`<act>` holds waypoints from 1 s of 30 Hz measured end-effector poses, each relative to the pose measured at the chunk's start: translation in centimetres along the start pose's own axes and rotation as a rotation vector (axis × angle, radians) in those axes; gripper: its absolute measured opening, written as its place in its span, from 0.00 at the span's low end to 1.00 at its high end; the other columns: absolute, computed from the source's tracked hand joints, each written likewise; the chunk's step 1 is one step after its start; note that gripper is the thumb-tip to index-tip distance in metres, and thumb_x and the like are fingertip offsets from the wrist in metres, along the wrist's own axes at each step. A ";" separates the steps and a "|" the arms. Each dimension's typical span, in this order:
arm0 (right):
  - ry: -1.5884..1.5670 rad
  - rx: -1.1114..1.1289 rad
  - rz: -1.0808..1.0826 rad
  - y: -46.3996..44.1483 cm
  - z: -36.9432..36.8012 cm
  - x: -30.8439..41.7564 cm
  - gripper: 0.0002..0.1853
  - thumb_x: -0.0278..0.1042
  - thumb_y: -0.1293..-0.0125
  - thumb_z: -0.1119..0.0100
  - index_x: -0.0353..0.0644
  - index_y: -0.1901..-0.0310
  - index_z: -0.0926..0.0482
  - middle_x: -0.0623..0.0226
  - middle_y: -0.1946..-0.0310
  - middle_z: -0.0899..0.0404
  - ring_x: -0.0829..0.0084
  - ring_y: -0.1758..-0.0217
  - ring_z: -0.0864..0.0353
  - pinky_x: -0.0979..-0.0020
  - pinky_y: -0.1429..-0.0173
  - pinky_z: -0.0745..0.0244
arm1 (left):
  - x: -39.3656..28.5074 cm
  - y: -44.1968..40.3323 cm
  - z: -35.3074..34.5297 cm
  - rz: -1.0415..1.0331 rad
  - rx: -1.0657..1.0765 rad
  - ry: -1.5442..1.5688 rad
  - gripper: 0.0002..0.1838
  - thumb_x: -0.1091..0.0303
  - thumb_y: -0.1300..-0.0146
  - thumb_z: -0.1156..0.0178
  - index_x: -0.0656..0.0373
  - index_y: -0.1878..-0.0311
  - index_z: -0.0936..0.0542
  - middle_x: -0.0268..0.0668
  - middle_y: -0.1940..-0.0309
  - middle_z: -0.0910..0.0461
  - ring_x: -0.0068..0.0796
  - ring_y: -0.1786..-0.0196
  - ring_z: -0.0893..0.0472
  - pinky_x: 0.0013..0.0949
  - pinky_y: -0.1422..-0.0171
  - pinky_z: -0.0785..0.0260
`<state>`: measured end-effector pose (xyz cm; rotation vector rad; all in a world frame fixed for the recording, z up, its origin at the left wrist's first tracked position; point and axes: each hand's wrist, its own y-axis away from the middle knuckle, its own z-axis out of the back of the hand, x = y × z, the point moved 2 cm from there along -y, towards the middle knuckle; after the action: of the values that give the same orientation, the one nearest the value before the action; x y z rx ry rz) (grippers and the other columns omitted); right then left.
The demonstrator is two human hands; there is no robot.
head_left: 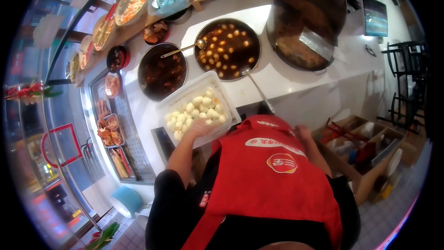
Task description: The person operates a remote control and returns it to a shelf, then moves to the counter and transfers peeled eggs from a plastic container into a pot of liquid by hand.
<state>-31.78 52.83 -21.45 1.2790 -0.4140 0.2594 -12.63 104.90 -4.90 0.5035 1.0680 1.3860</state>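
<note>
A clear plastic tub (169, 103) full of peeled boiled eggs (190, 107) stands at the counter's front edge. My left hand (199, 128) reaches over its near side, fingers curled in among the eggs and touching them. Beside the red apron (277, 185), my right hand (303, 133) hangs low on the right; its fingers are mostly hidden. Behind the tub, a large round pot (259, 48) holds eggs in dark broth. A ladle (200, 44) lies across its left rim, and a long-handled skimmer (260, 90) rests at its front, handle pointing toward me.
Left of the egg pot stands a second pot (140, 71) of dark stew. A tall deep pot (273, 41) is at the right. Food bowls (121, 16) and a blue spoon bin (157, 11) line the back; meat trays (121, 136) lie left. Boxes (358, 171) stand low right.
</note>
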 end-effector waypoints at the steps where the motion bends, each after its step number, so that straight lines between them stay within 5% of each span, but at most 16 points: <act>1: -0.004 -0.001 -0.008 0.0 0.1 -0.1 0.19 0.42 0.26 0.48 0.35 0.46 0.19 0.55 0.58 0.14 0.64 0.63 0.16 0.66 0.61 0.20 | -1.1 1.1 1.4 -0.048 0.054 0.066 0.34 0.34 0.33 0.43 0.61 0.55 0.13 0.48 0.64 0.14 0.42 0.58 0.17 0.41 0.50 0.27; 6: -0.209 -0.014 -0.057 0.3 0.3 -0.9 0.12 0.38 0.28 0.45 0.37 0.54 0.19 0.61 0.66 0.17 0.69 0.70 0.19 0.67 0.68 0.22 | 0.5 0.1 3.9 -0.146 0.057 0.362 0.26 0.44 0.31 0.41 0.62 0.55 0.15 0.38 0.70 0.18 0.31 0.66 0.22 0.38 0.56 0.29; 9: -0.255 -0.068 -0.053 0.9 0.2 -2.2 0.11 0.37 0.27 0.45 0.38 0.55 0.19 0.62 0.68 0.18 0.70 0.74 0.21 0.67 0.71 0.24 | -2.4 -1.3 8.2 -0.057 -0.051 0.502 0.24 0.49 0.28 0.41 0.61 0.45 0.18 0.40 0.64 0.17 0.36 0.61 0.19 0.39 0.49 0.27; 13: -0.276 -0.132 -0.062 2.2 0.9 -4.4 0.12 0.38 0.27 0.45 0.38 0.55 0.18 0.62 0.69 0.18 0.70 0.77 0.23 0.67 0.74 0.25 | -10.2 -5.3 12.9 -0.135 -0.233 0.751 0.25 0.43 0.32 0.37 0.61 0.56 0.17 0.36 0.69 0.19 0.31 0.66 0.22 0.38 0.54 0.29; 18: -0.251 -0.167 -0.126 5.0 3.0 -6.4 0.12 0.39 0.30 0.40 0.38 0.56 0.17 0.68 0.72 0.18 0.75 0.72 0.19 0.73 0.71 0.26 | -16.3 -17.5 13.9 -0.338 -0.353 0.214 0.29 0.39 0.34 0.37 0.62 0.57 0.17 0.44 0.64 0.14 0.41 0.56 0.16 0.44 0.48 0.27; 21: -0.306 -0.191 -0.164 7.3 4.3 -5.9 0.12 0.39 0.30 0.40 0.37 0.56 0.17 0.68 0.71 0.19 0.75 0.74 0.20 0.74 0.72 0.27 | -18.5 -22.1 13.2 -0.080 -0.235 0.006 0.30 0.39 0.35 0.38 0.59 0.47 0.18 0.47 0.57 0.15 0.41 0.49 0.15 0.41 0.41 0.26; 23: -0.334 -0.209 -0.192 8.3 5.0 -6.2 0.12 0.39 0.29 0.40 0.37 0.56 0.18 0.68 0.71 0.19 0.75 0.74 0.20 0.74 0.72 0.27 | -18.1 -25.5 11.5 -0.125 -0.377 -0.458 0.30 0.44 0.31 0.40 0.59 0.36 0.21 0.49 0.37 0.21 0.47 0.37 0.21 0.43 0.29 0.29; 24: -0.364 -0.231 -0.217 8.4 5.6 -6.1 0.12 0.39 0.29 0.40 0.38 0.55 0.18 0.68 0.70 0.19 0.75 0.74 0.20 0.74 0.72 0.26 | -18.9 -25.3 11.8 0.005 -0.262 -0.429 0.33 0.47 0.31 0.41 0.57 0.30 0.26 0.50 0.27 0.31 0.48 0.33 0.22 0.43 0.29 0.28; 30: -0.349 -0.225 -0.247 8.2 5.9 -5.8 0.12 0.39 0.28 0.41 0.38 0.54 0.19 0.68 0.69 0.19 0.75 0.73 0.21 0.75 0.71 0.27 | -16.2 -29.3 10.0 -0.081 -0.387 -0.408 0.29 0.50 0.37 0.35 0.46 0.33 0.22 0.46 0.30 0.29 0.46 0.31 0.24 0.46 0.28 0.31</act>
<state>-41.25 49.65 -15.51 1.1403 -0.5595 -0.2185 13.85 87.22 -19.32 0.4267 0.4703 1.3054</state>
